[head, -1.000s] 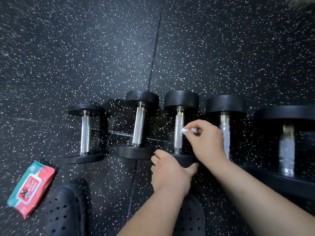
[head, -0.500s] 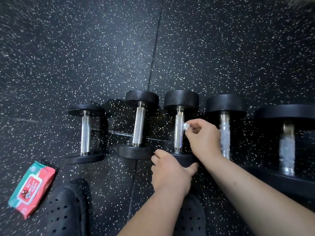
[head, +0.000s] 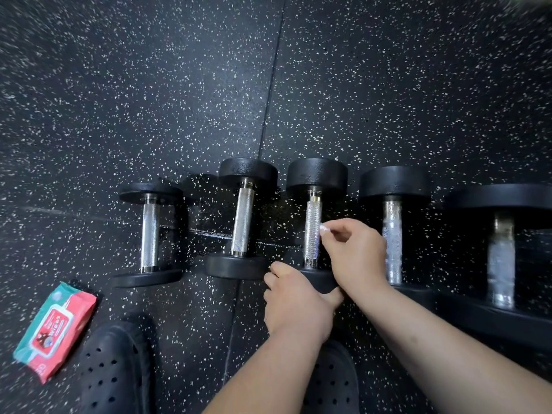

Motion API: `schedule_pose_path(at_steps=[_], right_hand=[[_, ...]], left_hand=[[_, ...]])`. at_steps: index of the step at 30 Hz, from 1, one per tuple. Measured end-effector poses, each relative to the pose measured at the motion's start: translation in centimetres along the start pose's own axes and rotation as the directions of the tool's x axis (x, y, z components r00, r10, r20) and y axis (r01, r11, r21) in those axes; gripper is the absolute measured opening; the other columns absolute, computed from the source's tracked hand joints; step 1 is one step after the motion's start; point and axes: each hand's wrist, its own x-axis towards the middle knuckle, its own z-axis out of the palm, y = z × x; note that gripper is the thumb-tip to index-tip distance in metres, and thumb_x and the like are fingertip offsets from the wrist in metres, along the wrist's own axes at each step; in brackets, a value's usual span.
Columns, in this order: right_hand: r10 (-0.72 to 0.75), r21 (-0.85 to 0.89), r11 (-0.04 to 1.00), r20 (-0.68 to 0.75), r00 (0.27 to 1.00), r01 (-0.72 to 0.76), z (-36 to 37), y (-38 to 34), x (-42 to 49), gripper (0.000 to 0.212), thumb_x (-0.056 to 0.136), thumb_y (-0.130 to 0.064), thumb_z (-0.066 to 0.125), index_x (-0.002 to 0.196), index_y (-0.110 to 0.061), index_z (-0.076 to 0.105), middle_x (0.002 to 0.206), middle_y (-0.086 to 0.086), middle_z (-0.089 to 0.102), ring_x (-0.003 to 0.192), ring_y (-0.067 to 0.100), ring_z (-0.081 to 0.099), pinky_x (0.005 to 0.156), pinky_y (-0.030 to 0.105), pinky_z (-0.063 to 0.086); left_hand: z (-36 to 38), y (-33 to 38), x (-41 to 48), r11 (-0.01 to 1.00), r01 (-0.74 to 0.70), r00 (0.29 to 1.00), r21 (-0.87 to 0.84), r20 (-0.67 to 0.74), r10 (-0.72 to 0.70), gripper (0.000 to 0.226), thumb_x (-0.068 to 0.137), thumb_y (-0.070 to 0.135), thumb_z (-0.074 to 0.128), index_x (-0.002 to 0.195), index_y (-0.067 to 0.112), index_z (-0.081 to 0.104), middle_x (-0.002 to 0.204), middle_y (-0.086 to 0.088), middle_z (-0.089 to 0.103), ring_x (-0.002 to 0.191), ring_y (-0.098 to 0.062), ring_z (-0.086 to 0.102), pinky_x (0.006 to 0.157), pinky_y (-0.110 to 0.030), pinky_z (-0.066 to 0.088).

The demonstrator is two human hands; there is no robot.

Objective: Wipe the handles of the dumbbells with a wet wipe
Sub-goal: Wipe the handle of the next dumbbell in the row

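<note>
Several black dumbbells with knurled chrome handles lie in a row on the speckled rubber floor. My right hand (head: 355,252) pinches a small white wet wipe (head: 325,229) against the right side of the middle dumbbell's handle (head: 312,231). My left hand (head: 294,303) grips that dumbbell's near weight head (head: 321,279), mostly hiding it. To the left lie a small dumbbell (head: 150,234) and a second one (head: 242,222). On the right lie a larger dumbbell (head: 392,234) and the largest one (head: 503,258).
A red and teal pack of wet wipes (head: 55,330) lies on the floor at the lower left. My two black perforated clogs (head: 115,372) stand at the bottom edge. A seam between floor mats (head: 270,94) runs up the middle.
My right hand slid the wipe along the handle, first toward the far head, then back to mid-handle. My left hand kept its grip on the near head.
</note>
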Motion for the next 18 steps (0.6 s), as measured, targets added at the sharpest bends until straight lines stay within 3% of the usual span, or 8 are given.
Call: schedule_pose_path(at_steps=[2,7,12,15,18], right_hand=[[-0.116,-0.021,0.993,-0.004,0.993,0.116,-0.3,-0.1,-0.2,0.01,0.09,-0.015,0.078,0.091,-0.024,0.082,0.09,-0.014,0.073,0.08,-0.003,0.069,0.075,0.008,0.049],[-0.414,-0.045,0.909,-0.006,0.91,0.414,-0.1,-0.6,1.4,0.014,0.089,-0.005,0.08,0.099,-0.014,0.083,0.105,-0.006,0.077,0.094,0.01,0.072,0.089,0.031,0.059],[-0.691,-0.136,0.682,0.201,0.695,0.718,0.0,0.4,1.2,0.011,0.092,-0.007,0.073,0.098,-0.011,0.081,0.104,-0.002,0.078,0.098,0.02,0.069,0.092,0.029,0.055],[-0.752,-0.205,0.57,0.261,0.606,0.795,0.3,-0.2,2.2,0.019,0.097,-0.015,0.06,0.096,-0.01,0.079,0.098,-0.001,0.076,0.091,0.025,0.064,0.079,0.036,0.057],[-0.752,-0.298,0.554,0.222,0.621,0.778,0.4,-1.3,4.2,0.021,0.096,-0.019,0.058,0.093,-0.014,0.078,0.093,-0.005,0.076,0.087,0.025,0.057,0.077,0.037,0.053]], left_hand=[[0.1,0.0,0.0,1.0,-0.002,1.0,-0.001,-0.003,0.002,0.103,0.061,0.076,0.083,0.126,0.013,0.033,0.132,-0.006,0.046,0.118,-0.033,0.058,0.091,-0.045,0.054],[0.0,0.0,0.0,1.0,0.004,1.0,-0.006,0.007,-0.004,0.104,0.061,0.076,0.084,0.126,0.014,0.032,0.133,-0.006,0.046,0.119,-0.032,0.057,0.092,-0.045,0.053],[0.0,0.0,0.0,1.0,-0.001,1.0,0.007,0.006,0.001,0.1,0.064,0.069,0.086,0.128,0.014,0.032,0.134,-0.007,0.046,0.121,-0.032,0.057,0.096,-0.043,0.052],[0.0,0.0,0.0,1.0,0.001,1.0,0.013,0.005,-0.001,0.104,0.062,0.074,0.085,0.129,0.014,0.032,0.134,-0.006,0.046,0.121,-0.031,0.057,0.096,-0.043,0.052],[0.0,0.0,0.0,1.0,0.005,1.0,0.012,0.001,-0.005,0.108,0.061,0.078,0.084,0.13,0.014,0.033,0.134,-0.006,0.046,0.121,-0.031,0.057,0.096,-0.043,0.052]])
